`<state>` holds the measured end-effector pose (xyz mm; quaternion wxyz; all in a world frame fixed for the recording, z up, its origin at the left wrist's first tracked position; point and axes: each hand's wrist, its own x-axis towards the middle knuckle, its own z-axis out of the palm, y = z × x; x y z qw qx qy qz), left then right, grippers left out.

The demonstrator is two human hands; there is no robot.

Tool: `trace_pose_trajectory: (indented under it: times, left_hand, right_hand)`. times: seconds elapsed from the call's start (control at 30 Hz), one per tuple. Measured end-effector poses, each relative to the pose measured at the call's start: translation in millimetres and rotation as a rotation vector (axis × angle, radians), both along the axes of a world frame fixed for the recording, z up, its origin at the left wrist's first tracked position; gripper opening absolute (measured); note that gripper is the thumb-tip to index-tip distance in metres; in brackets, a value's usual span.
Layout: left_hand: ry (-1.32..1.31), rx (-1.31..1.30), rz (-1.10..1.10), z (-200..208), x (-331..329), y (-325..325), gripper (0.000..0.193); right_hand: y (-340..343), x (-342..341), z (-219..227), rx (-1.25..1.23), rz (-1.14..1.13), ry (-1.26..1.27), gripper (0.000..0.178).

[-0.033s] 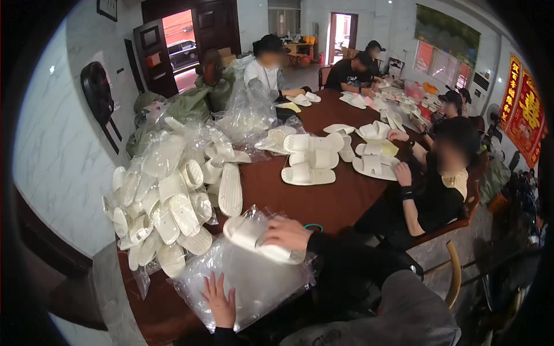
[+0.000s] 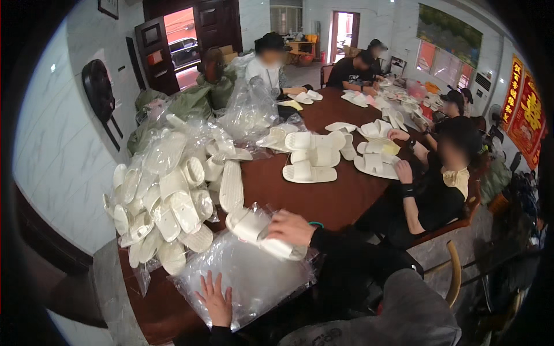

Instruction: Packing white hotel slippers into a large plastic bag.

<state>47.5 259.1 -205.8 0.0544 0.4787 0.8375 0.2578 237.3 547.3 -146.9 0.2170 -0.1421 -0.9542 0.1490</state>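
Observation:
My left hand (image 2: 217, 302) lies with spread fingers on the near left part of a flat stack of clear plastic bags (image 2: 236, 282) at the table's near edge. Over the far right part of that stack, my right hand (image 2: 290, 228) grips a white slipper (image 2: 248, 224) with a wide strap. Its fingers curl over the slipper's middle and hide that part. A second slipper beneath or behind it cannot be made out for sure. Just left of the bags rises a large heap of white slippers (image 2: 178, 214), some wrapped in clear plastic.
More white slippers (image 2: 311, 173) lie across the brown table (image 2: 259, 184). To the right sits a co-worker (image 2: 438, 190) with hands on slippers; several others sit farther along. Green sacks (image 2: 190, 106) stand behind the heap. A curved wooden chair part (image 2: 454, 274) is at the lower right.
My left hand has shifted slightly left on the bags. The slipper in my right hand has tilted a little, so more of its strap shows.

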Motion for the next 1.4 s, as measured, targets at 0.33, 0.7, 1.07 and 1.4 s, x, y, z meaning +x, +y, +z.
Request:
trace_pose_trajectory:
  times: [0.33,0.7,1.07,1.4]
  left_hand:
    - [0.211,-0.166,0.244,-73.5,-15.0,-4.2,0.063]
    - [0.177,-0.215,0.283,-58.9,-18.4,-5.9,0.063]
    - [0.145,-0.319,0.278,-51.2,-15.8,-3.5,0.065]
    - [0.215,-0.356,0.225,-50.4,-16.2,10.7,0.065]
  right_hand:
    - [138.0,27.5,20.0,0.076,-0.373,-0.091,0.027]
    - [207.4,-90.0,13.5,0.251,-0.566,-0.256,0.020]
    - [299.6,-145.9,-106.6,0.086,-0.671,-0.384,0.030]
    - [422.2,-144.8,-79.3,-0.038,-0.611,0.146,0.026]
